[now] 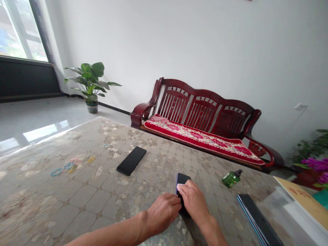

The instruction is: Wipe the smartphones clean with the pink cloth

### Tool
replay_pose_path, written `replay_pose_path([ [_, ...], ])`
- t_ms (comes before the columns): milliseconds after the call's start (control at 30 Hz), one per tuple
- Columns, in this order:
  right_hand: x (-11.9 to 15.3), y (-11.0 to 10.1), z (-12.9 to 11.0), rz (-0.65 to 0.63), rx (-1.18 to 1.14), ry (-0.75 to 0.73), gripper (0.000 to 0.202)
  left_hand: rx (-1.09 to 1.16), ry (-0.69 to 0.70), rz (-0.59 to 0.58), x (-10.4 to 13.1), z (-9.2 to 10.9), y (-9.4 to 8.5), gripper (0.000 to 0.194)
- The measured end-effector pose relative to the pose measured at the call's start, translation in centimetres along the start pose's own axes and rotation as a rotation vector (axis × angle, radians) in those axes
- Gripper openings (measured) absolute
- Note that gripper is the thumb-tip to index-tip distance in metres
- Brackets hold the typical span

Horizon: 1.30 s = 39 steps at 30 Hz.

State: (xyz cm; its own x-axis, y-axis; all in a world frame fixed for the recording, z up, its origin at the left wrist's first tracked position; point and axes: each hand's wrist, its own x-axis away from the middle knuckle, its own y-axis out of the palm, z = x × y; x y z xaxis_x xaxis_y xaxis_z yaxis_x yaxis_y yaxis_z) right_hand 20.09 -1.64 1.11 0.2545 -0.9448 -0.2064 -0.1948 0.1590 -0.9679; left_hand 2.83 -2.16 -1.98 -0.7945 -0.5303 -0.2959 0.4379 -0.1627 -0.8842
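Black and glossy, the phone lies on the desk under the right hand, which pinches what looks like a small pale cloth against its screen; the left hand curls at its left edge, though whether it grips I cannot tell; if that bracing is loose, sideways pressure could make the phone skid. The patterned desk carries a second phone beyond the left hand and a green bottle right of the right hand; past both hands stands a red wooden settee against a pale wall.
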Motion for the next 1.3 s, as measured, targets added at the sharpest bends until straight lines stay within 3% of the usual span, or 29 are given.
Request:
replay_pose_path([
  [300, -3.7, 0.5, 0.9, 0.062, 0.052, 0.095, 0.032, -0.029, 0.013, 0.023, 0.1, 0.2, -0.3, 0.007],
  [600, 0.7, -0.2, -0.3, 0.001, -0.004, 0.001, 0.032, -0.026, 0.024, 0.039, 0.0, -0.3, 0.7, 0.006],
  [867, -3.0, 0.2, 0.4, 0.053, 0.069, 0.096, 0.034, -0.022, 0.011, 0.038, 0.1, 0.0, 0.1, 0.006],
  [1133, 0.9, 0.0, -0.2, 0.020, 0.004, 0.007, 0.032, -0.021, 0.024, 0.036, 0.0, 0.0, 0.4, 0.007],
  [1300, -0.9, 0.0, 0.5, 0.055, 0.068, 0.071, 0.033, -0.025, 0.017, 0.051, 0.1, 0.0, 0.5, 0.009],
])
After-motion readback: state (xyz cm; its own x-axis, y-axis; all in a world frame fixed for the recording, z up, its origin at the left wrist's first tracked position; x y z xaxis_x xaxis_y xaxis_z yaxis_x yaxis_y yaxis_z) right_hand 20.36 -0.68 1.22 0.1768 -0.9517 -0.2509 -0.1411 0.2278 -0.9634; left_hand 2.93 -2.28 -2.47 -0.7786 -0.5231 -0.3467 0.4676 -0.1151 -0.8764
